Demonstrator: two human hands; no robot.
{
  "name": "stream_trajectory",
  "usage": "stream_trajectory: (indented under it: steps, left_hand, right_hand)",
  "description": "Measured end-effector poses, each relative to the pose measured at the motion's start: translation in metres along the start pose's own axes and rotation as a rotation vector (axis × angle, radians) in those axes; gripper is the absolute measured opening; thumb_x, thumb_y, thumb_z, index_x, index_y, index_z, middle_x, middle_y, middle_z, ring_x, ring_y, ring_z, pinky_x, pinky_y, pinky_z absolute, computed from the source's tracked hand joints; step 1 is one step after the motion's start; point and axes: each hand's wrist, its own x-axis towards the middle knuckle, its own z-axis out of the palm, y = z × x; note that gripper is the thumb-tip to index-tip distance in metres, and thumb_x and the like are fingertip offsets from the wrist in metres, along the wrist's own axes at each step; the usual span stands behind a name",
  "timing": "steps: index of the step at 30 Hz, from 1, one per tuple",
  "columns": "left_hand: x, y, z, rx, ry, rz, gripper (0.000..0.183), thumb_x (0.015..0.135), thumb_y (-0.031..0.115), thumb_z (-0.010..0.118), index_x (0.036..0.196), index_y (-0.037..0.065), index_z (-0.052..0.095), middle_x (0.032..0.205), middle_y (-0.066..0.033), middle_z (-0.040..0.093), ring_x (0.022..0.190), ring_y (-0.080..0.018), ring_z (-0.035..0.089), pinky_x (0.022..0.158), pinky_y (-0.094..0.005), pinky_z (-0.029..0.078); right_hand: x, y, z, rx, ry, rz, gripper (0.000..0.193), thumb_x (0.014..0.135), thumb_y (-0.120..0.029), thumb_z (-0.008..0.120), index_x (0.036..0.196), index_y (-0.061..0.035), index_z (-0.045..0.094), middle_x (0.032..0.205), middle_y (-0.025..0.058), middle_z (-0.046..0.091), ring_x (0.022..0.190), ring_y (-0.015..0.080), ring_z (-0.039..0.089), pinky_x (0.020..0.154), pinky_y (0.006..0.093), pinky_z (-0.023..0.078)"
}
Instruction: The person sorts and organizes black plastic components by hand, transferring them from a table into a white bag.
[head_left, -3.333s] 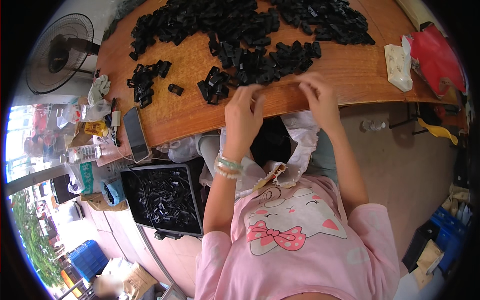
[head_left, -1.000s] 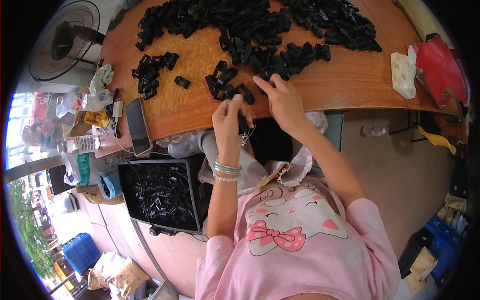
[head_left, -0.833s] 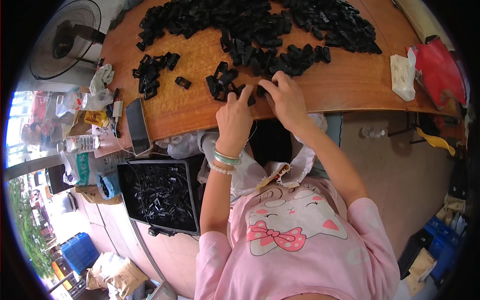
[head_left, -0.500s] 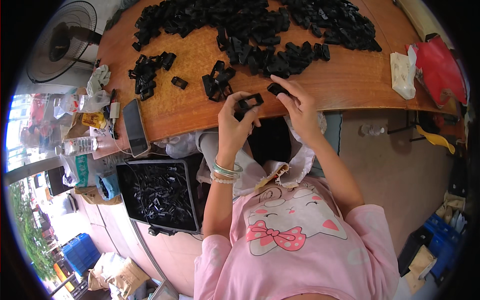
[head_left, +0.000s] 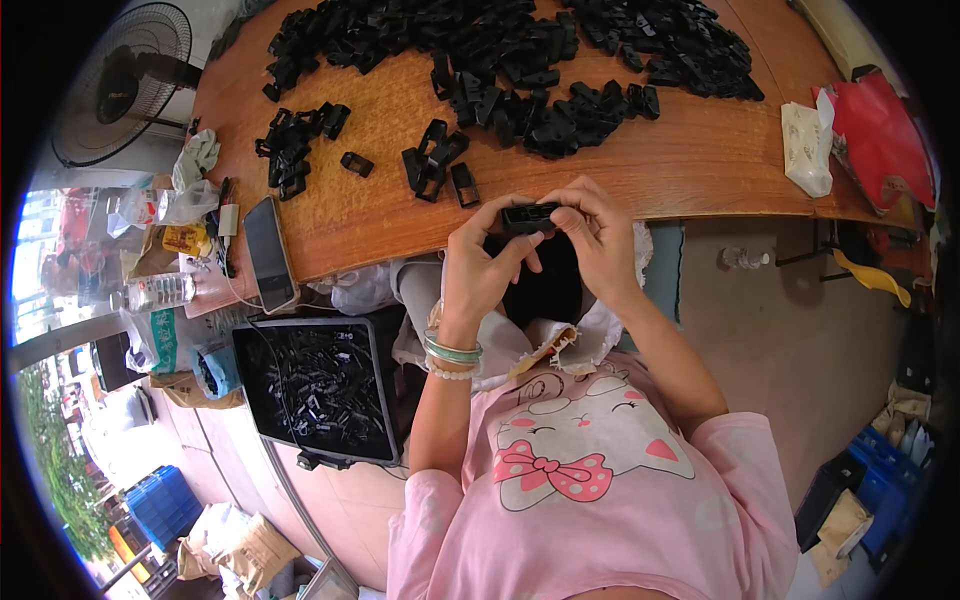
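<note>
Held: black plastic part (head_left: 528, 217) | oblong, recessed on visible face | long side running left to right | pinched between left hand (head_left: 480, 262) and right hand (head_left: 600, 245) | at near edge of wooden table (head_left: 385, 215)

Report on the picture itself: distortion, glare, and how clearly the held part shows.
Head view: the near edge of the wooden table bows, and the corners fall to black; head view: bright light at the far left burns out to white beside the green foliage; head view: the left hand and right hand look fairly sharp, but the black part they hold is too dark for fine detail.
</note>
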Motion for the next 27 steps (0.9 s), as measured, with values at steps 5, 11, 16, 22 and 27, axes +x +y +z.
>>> stream_trajectory:
  steps: [5, 11, 16, 22, 27]
  left_hand:
    - [-0.004, 0.005, -0.003, 0.13, -0.005, 0.01, 0.026, 0.081, 0.009, 0.064, 0.105, -0.001, 0.062, 0.065, -0.0027, 0.064, 0.05, -0.0047, 0.052, 0.043, -0.019, 0.038]
    - [-0.008, 0.01, -0.001, 0.133, 0.009, 0.037, 0.027, 0.084, 0.011, 0.061, 0.108, 0.0, 0.06, 0.062, -0.0036, 0.062, 0.051, -0.0067, 0.054, 0.048, -0.02, 0.041]
    - [-0.012, 0.006, 0.01, 0.301, 0.059, 0.233, 0.028, 0.085, 0.007, 0.06, 0.111, 0.0, 0.057, 0.064, -0.0066, 0.062, 0.054, -0.0097, 0.058, 0.05, -0.0234, 0.043]
    - [-0.02, -0.002, 0.002, 0.282, 0.012, 0.149, 0.025, 0.083, 0.006, 0.062, 0.107, -0.001, 0.058, 0.073, -0.0106, 0.063, 0.058, -0.0139, 0.06, 0.055, -0.0263, 0.046]
    - [0.002, -0.019, -0.016, 0.407, 0.334, 0.23, 0.015, 0.08, 0.014, 0.068, 0.084, 0.001, 0.063, 0.075, -0.0092, 0.062, 0.065, -0.021, 0.061, 0.058, -0.03, 0.046]
  right_hand:
    - [-0.001, -0.003, 0.004, 0.001, 0.078, -0.038, 0.018, 0.087, -0.016, 0.062, 0.091, 0.0013, 0.061, 0.086, 0.0042, 0.051, 0.069, 0.0106, 0.054, 0.058, 0.0223, 0.042]
    - [0.0, -0.009, 0.003, -0.283, 0.052, -0.213, 0.013, 0.083, -0.009, 0.062, 0.093, 0.0001, 0.06, 0.09, 0.0079, 0.054, 0.076, 0.0183, 0.056, 0.066, 0.0267, 0.045]
    - [-0.004, -0.008, 0.009, -0.074, 0.032, -0.057, 0.017, 0.08, -0.001, 0.062, 0.097, -0.0027, 0.06, 0.093, 0.009, 0.057, 0.078, 0.0218, 0.057, 0.069, 0.0285, 0.046]
    - [-0.004, -0.003, -0.005, -0.131, -0.047, -0.041, 0.018, 0.081, -0.003, 0.063, 0.098, -0.0026, 0.061, 0.088, 0.0067, 0.06, 0.077, 0.0184, 0.058, 0.068, 0.028, 0.046]
    - [0.025, 0.01, -0.018, -0.462, -0.027, -0.153, 0.009, 0.078, -0.007, 0.066, 0.086, -0.0018, 0.064, 0.08, 0.0066, 0.056, 0.076, 0.0218, 0.056, 0.066, 0.0322, 0.044]
